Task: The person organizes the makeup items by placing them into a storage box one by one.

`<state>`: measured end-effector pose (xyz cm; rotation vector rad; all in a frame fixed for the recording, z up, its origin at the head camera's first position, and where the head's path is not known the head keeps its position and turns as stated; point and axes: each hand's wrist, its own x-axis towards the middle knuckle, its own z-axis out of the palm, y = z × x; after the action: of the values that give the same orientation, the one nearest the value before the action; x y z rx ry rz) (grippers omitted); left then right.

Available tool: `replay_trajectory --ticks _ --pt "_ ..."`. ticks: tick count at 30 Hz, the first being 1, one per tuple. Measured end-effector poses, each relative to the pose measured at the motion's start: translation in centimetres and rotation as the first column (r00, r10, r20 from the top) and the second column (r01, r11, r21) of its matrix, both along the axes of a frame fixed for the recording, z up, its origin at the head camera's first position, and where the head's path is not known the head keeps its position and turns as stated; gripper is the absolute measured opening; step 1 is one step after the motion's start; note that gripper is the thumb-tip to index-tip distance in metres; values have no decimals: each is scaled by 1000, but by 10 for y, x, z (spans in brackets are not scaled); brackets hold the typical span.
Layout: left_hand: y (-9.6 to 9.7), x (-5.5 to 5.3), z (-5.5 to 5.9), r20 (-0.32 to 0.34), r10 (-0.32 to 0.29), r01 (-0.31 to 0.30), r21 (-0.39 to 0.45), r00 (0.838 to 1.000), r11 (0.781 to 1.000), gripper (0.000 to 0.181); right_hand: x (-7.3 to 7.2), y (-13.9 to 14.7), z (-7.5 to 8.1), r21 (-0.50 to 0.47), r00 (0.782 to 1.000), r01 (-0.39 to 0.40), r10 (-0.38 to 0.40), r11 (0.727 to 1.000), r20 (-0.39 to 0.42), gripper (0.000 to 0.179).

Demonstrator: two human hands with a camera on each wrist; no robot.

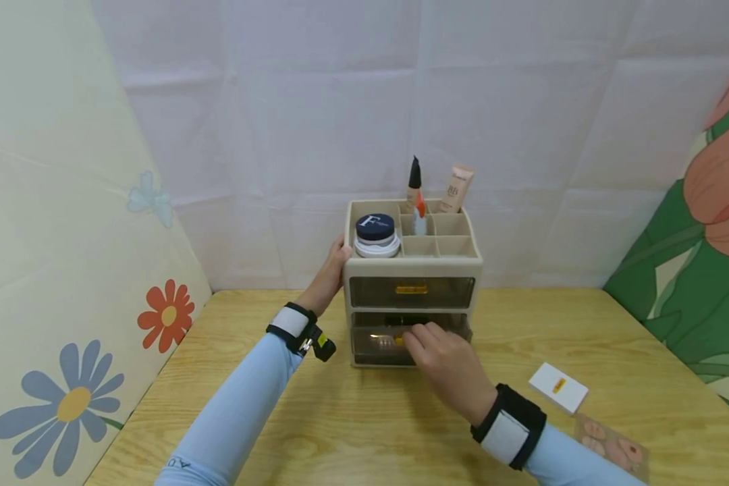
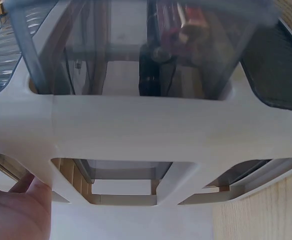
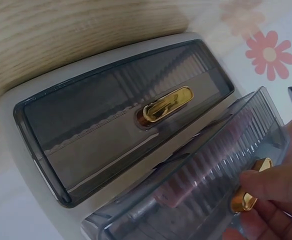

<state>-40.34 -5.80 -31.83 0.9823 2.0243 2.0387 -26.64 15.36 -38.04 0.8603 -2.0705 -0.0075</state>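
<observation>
A cream desktop organizer (image 1: 413, 264) with two smoky see-through drawers stands on the table. Its lower drawer (image 1: 376, 347) is pulled partway out; small items show dimly inside. My right hand (image 1: 446, 364) pinches that drawer's gold handle (image 3: 244, 200) between thumb and fingers. The upper drawer (image 3: 121, 125), with its own gold handle (image 3: 166, 104), is closed. My left hand (image 1: 331, 273) rests against the organizer's left side; in the left wrist view only part of this hand (image 2: 16, 212) shows, at the lower left.
On the organizer's top are a dark-lidded round jar (image 1: 374, 227), a black-capped bottle (image 1: 414, 174), an orange-and-white tube (image 1: 420, 214) and a BB tube (image 1: 457, 189). A white box (image 1: 559, 387) and a pinkish flat packet (image 1: 613, 445) lie to the right on the wooden table (image 1: 316, 425).
</observation>
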Motion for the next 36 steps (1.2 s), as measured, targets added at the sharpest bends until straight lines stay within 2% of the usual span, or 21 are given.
replay_trajectory --ticks 3,7,11,14,16,22,29,36 --pt "-1 2 2 13 -15 15 -9 1000 1000 60 -5 0 0 9 999 17 -17 1000 31 8" --pt "-1 14 13 22 -27 28 -27 999 999 60 -12 1 -1 17 998 44 -44 999 46 15" --pt "-2 27 23 19 -27 28 -35 999 999 61 -18 1 -1 9 999 42 -43 999 16 16" --pt "-2 28 24 17 -26 27 -42 1000 999 60 -22 1 0 9 999 52 -52 999 6 15" --pt "-2 25 22 13 -30 31 -43 999 999 60 -24 1 0 10 998 59 -59 998 10 14" --pt "-1 4 5 -13 -38 38 -30 999 999 59 -28 2 0 9 998 66 -66 998 11 14" --pt "0 2 2 -12 9 -9 -18 1000 1000 63 -29 2 -1 -8 998 57 -57 998 -3 12" --pt "1 2 3 10 -11 11 -19 1000 1000 59 -24 1 -3 -2 995 99 -99 995 0 12"
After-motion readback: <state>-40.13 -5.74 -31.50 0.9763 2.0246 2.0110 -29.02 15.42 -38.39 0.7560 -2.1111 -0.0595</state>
